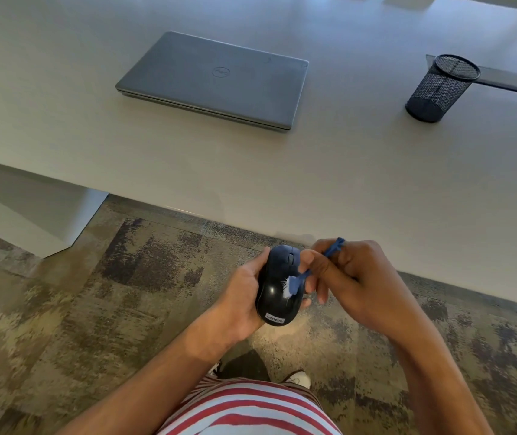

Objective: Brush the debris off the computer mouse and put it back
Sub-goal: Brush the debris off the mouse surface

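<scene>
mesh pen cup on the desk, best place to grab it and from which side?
Wrap a hand round the mid wall of the mesh pen cup, coming in level from the desk's near edge. It stands upright and apart from the laptop, so its round side is free; the thin open rim suits only a pinch.

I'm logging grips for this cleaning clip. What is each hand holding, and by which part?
The left hand grips the black computer mouse around its sides. The right hand pinches the small blue brush by its handle, bristles on the mouse.

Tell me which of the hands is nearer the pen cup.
Right. The right hand is below the pen cup, holding the brush; the left hand sits farther left, holding the mouse.
</scene>
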